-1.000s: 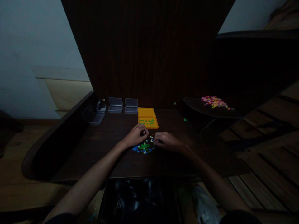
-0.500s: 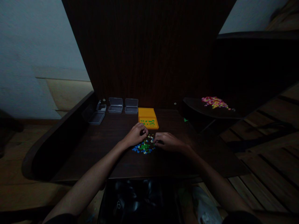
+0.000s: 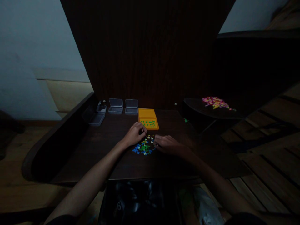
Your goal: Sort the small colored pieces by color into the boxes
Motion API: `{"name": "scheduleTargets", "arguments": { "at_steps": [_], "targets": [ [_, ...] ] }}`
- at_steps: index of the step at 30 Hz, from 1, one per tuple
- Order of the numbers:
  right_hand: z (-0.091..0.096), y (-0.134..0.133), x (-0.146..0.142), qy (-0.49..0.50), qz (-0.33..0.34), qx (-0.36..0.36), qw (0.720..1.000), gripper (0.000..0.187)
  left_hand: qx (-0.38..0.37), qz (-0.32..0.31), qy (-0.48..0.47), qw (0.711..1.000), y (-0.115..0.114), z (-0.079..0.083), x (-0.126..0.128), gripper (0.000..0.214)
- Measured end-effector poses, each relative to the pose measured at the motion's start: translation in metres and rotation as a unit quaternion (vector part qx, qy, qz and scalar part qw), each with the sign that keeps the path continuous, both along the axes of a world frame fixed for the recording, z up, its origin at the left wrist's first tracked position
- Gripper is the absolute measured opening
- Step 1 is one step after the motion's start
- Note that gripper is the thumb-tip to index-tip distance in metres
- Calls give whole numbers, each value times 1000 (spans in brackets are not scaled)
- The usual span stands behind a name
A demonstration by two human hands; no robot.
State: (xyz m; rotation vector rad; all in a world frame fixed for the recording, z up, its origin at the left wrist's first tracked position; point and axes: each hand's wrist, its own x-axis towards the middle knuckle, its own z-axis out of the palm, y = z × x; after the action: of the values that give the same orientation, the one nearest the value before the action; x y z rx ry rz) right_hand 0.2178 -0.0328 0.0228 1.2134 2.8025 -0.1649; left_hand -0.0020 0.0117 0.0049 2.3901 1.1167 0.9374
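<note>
A small heap of tiny coloured pieces point(image 3: 144, 147), blue, green, yellow and white, lies on the dark wooden table point(image 3: 112, 156). My left hand point(image 3: 135, 133) rests at the heap's upper left edge with its fingers curled together. My right hand point(image 3: 167, 144) lies at the heap's right edge, fingers bent inward toward the pieces. What either hand pinches is too small and dark to make out. Just behind the heap sits an open orange box point(image 3: 148, 118) holding green pieces.
Three clear plastic boxes point(image 3: 115, 105) point(image 3: 131, 106) point(image 3: 97, 118) stand at the table's back left. A second pile of pink and yellow pieces point(image 3: 215, 102) lies on a dark shelf at the right. A dark wooden panel rises behind the table. A dark bag sits under the front edge.
My left hand has drawn slightly back and left from the heap's top. My right hand has dropped a little lower and flatter on the table.
</note>
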Motion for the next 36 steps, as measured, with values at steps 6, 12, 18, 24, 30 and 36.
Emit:
{"name": "scheduleTargets", "arguments": {
  "at_steps": [6, 12, 18, 24, 30, 36],
  "targets": [
    [-14, -6, -1, -10, -22, 34, 999, 24, 3, 44, -12, 999, 9, -2, -3, 12],
    [5, 18, 2, 56, -32, 8, 998, 16, -39, 114, -3, 993, 24, -5, 2, 13],
    [20, 60, 2, 145, -47, 18, 988, 10, -77, 161, 5, 984, 36, -10, 7, 13],
    [18, 97, -19, 111, -55, -1, 992, 14, -95, 200, -5, 975, 38, -17, 9, 16],
    [9, 120, -34, 52, -57, -38, 996, 16, -94, 216, -15, 972, 37, -21, 12, 14],
    [6, 124, -41, 43, -44, -52, 997, 17, -105, 216, -42, 970, 41, -22, 9, 20]
  ]
}}
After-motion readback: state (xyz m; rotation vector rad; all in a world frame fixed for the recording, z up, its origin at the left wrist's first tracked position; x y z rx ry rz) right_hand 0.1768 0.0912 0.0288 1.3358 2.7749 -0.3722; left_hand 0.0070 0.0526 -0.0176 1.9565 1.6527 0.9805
